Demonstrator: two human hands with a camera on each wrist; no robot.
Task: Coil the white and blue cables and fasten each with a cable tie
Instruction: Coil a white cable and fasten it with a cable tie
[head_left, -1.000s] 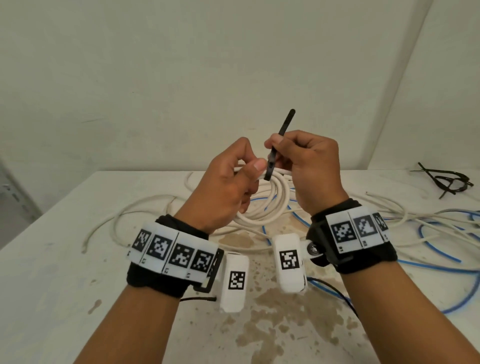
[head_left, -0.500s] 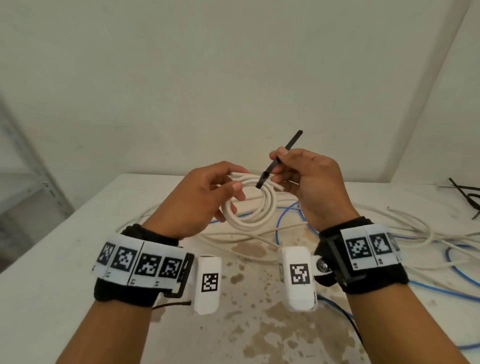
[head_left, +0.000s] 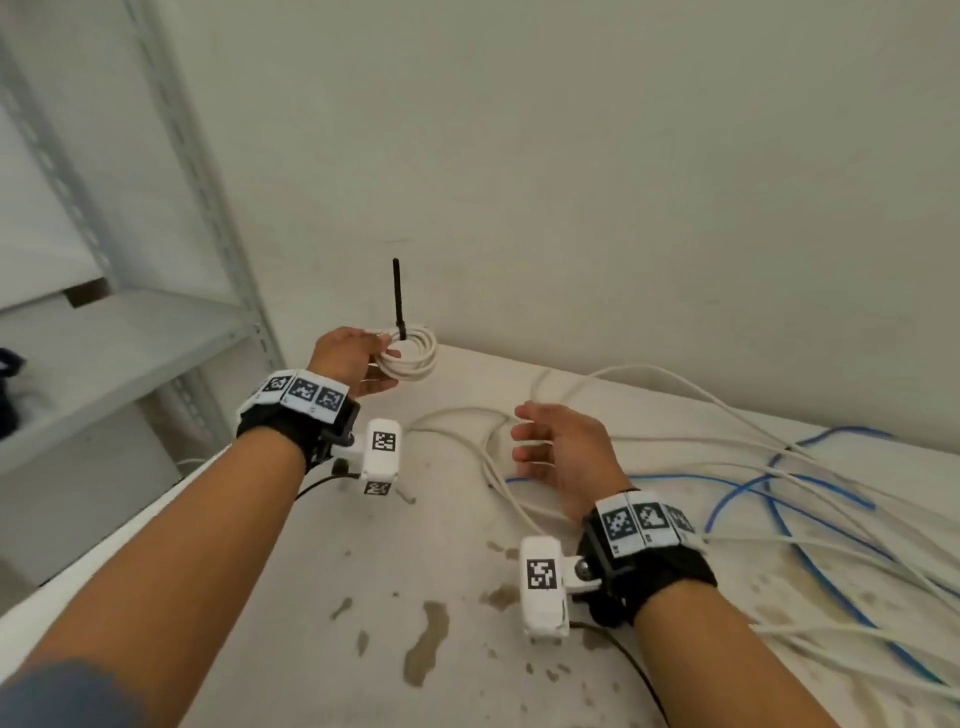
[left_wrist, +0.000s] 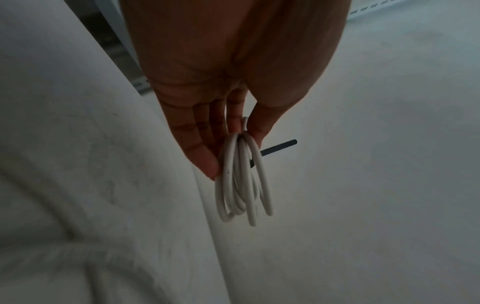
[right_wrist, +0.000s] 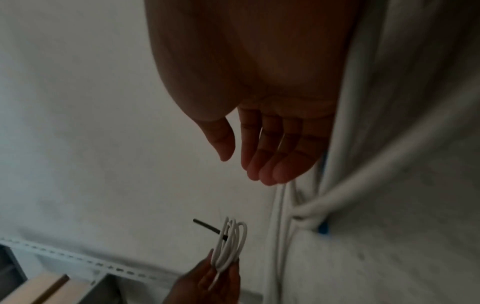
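Set the tied white coil aside, then start on the loose cables.

Your left hand (head_left: 349, 358) pinches the white coil (head_left: 410, 358) above the bench's (head_left: 291, 597) far left corner, its black cable tie (head_left: 398, 299) sticking straight up. Lay it down clear of the tangle, tail away from the loose white cables (head_left: 675, 415) and blue cable (head_left: 779, 525). Your right hand (head_left: 558, 452) hovers empty, fingers relaxed; judge it best to find one cable end first.

The white cable coil (head_left: 410, 354) is small and round, held above the table's far left corner. A black cable tie (head_left: 398, 299) binds it, its tail standing upright. Loose white cables (head_left: 675, 384) and blue cables (head_left: 779, 525) lie spread on the table at right.
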